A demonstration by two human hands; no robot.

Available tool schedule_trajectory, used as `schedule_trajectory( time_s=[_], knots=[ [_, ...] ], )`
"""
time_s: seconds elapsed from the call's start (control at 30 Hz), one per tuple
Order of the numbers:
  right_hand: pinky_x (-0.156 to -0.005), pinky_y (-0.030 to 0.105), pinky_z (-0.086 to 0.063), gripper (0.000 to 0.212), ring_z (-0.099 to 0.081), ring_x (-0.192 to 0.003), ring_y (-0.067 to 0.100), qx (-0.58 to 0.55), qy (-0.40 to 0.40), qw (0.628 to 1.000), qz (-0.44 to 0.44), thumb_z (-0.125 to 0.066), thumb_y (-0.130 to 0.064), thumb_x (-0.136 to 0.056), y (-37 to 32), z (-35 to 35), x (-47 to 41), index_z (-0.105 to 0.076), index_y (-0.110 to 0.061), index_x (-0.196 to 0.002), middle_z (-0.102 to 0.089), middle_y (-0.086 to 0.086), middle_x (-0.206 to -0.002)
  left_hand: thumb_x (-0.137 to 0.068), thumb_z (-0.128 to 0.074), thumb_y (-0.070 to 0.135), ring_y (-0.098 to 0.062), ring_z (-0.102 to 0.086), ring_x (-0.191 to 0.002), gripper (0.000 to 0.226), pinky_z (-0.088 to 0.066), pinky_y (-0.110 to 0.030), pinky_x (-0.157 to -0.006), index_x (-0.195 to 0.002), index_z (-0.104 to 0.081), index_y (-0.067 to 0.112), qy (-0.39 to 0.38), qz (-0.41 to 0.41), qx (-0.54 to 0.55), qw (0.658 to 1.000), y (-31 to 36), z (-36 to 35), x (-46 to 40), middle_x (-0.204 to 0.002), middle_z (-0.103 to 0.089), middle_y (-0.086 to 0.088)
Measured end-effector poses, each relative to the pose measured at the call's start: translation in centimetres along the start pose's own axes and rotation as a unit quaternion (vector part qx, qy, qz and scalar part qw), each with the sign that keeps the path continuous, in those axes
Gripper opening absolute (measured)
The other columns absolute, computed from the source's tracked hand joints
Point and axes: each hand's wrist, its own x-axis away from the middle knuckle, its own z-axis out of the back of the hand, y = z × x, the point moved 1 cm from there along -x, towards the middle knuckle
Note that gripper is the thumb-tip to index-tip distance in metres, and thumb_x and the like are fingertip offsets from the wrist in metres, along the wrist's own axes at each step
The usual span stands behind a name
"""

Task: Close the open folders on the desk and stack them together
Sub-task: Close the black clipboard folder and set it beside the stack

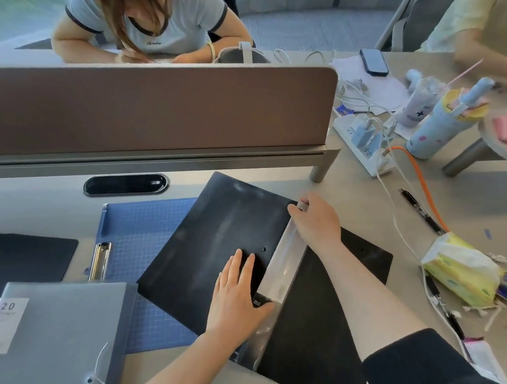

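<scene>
A black folder (209, 243) lies spread open in front of me, its left cover overlapping an open blue grid-patterned folder (135, 229) with a metal clip. My left hand (236, 296) rests flat on the black folder's left cover beside the clear spine strip (286, 257). My right hand (315, 220) pinches the far end of that strip. The folder's right cover (326, 324) lies under my right forearm. A shut grey folder (52, 336) labelled "20" sits at the near left. Another black folder (4, 262) lies at the far left.
A brown desk divider (148, 112) stands behind the folders, with a cable port (126, 184) below it. To the right are a power strip (364, 141), an orange cable (425, 185), pens (422, 212), a tissue pack (462, 273) and bottles (440, 127). Two people sit across the desk.
</scene>
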Motion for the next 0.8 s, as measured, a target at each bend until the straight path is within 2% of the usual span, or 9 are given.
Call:
schedule_trajectory(
  time_s=[0.13,0.27,0.37,0.47,0.63,0.73,0.8],
  knots=[
    [-0.072,0.036,-0.052,0.018,-0.058,-0.081,0.023,-0.045,0.058,0.997,0.013,-0.058,-0.032,-0.092,-2.3,1.7,2.7,-0.056,-0.014,-0.093,-0.056,-0.001,-0.079,-0.084,-0.065,0.058,-0.019,0.002,-0.156,0.101,-0.012,-0.040,-0.127,-0.160,-0.004,0.028,0.031,-0.023,0.032,0.999,0.4,1.3,1.1,-0.169,0.002,0.003],
    [-0.061,0.030,-0.049,0.014,-0.054,-0.070,0.019,-0.094,0.115,0.988,0.047,-0.062,-0.022,-0.088,-5.0,2.9,5.5,-0.054,-0.011,-0.091,-0.055,0.003,-0.077,-0.083,-0.067,0.054,-0.017,0.000,-0.155,0.102,-0.013,-0.041,-0.127,-0.160,-0.005,0.027,0.036,-0.024,0.098,0.994,1.3,3.0,1.9,-0.169,-0.001,0.004],
    [-0.052,0.016,-0.037,0.011,-0.048,-0.061,0.010,-0.120,0.150,0.978,0.082,-0.064,-0.015,-0.086,-7.5,3.5,7.5,-0.053,-0.013,-0.090,-0.051,-0.004,-0.072,-0.081,-0.070,0.051,-0.013,-0.007,-0.154,0.100,-0.022,-0.044,-0.124,-0.159,-0.010,0.029,0.057,-0.029,0.151,0.986,1.4,4.6,2.9,-0.168,-0.010,0.009],
    [-0.055,0.015,-0.040,0.014,-0.050,-0.062,0.009,-0.145,0.177,0.967,0.111,-0.064,-0.009,-0.082,-10.2,4.1,9.3,-0.055,-0.015,-0.091,-0.050,-0.011,-0.069,-0.081,-0.071,0.049,-0.010,-0.022,-0.148,0.094,-0.037,-0.044,-0.117,-0.157,-0.019,0.033,0.078,-0.037,0.192,0.978,1.1,6.4,4.1,-0.162,-0.025,0.014],
    [-0.056,0.009,-0.037,0.023,-0.048,-0.062,0.010,-0.186,0.206,0.947,0.161,-0.064,-0.002,-0.076,-14.6,5.0,12.1,-0.054,-0.020,-0.086,-0.048,-0.009,-0.068,-0.083,-0.071,0.045,-0.010,-0.059,-0.118,0.074,-0.058,-0.040,-0.095,-0.148,-0.036,0.038,0.115,-0.070,0.221,0.966,0.7,9.4,6.0,-0.137,-0.058,0.012],
    [-0.058,0.009,-0.038,0.024,-0.048,-0.066,0.011,-0.206,0.216,0.935,0.189,-0.062,0.000,-0.075,-17.0,5.3,13.6,-0.054,-0.020,-0.086,-0.050,-0.004,-0.075,-0.087,-0.073,0.032,-0.009,-0.066,-0.095,0.054,-0.060,-0.025,-0.079,-0.138,-0.054,0.028,0.162,-0.113,0.208,0.958,0.3,11.6,7.3,-0.117,-0.069,0.009],
    [-0.061,0.008,-0.039,0.023,-0.049,-0.067,0.008,-0.216,0.233,0.924,0.215,-0.063,0.001,-0.077,-18.7,5.4,14.6,-0.056,-0.018,-0.087,-0.051,-0.003,-0.081,-0.087,-0.071,0.024,-0.010,-0.063,-0.074,0.032,-0.054,-0.023,-0.064,-0.118,-0.065,0.023,0.205,-0.130,0.210,0.947,-0.1,13.3,8.1,-0.096,-0.073,0.005]
  ],
)
